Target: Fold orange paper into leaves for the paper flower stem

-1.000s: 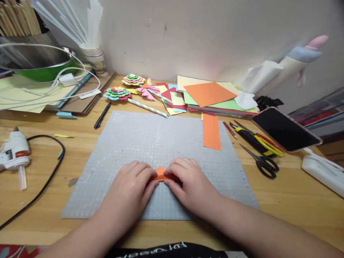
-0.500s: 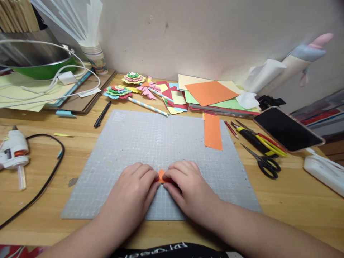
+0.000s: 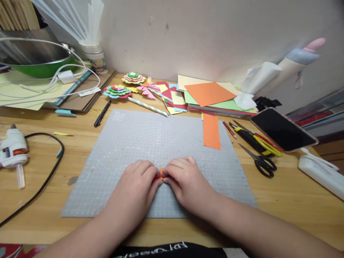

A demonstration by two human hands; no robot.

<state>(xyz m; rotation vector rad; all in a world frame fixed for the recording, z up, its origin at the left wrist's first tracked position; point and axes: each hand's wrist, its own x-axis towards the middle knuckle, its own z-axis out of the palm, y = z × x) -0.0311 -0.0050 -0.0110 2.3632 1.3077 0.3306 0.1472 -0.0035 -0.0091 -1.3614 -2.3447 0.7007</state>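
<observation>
A small piece of orange paper (image 3: 161,174) is pinched between my two hands, low over the front middle of the grey cutting mat (image 3: 129,143). My left hand (image 3: 139,184) grips its left side with thumb and fingertips. From the other side, my right hand (image 3: 185,181) pinches it the same way, the fingertips of both hands almost meeting. Most of the paper is hidden by the fingers, so its folds cannot be made out. Farther back on the mat's right side lies an orange paper strip (image 3: 211,132).
Scissors (image 3: 262,163), a utility knife (image 3: 245,137) and a phone (image 3: 285,129) lie to the right. At left are a glue gun (image 3: 14,148) and a black pen (image 3: 102,114). Paper flowers (image 3: 118,91) and stacked coloured paper (image 3: 209,94) line the wall.
The fingertips have drawn closer together over the orange paper, and less of it shows. My right hand's fingers have shifted slightly. The view has turned a little.
</observation>
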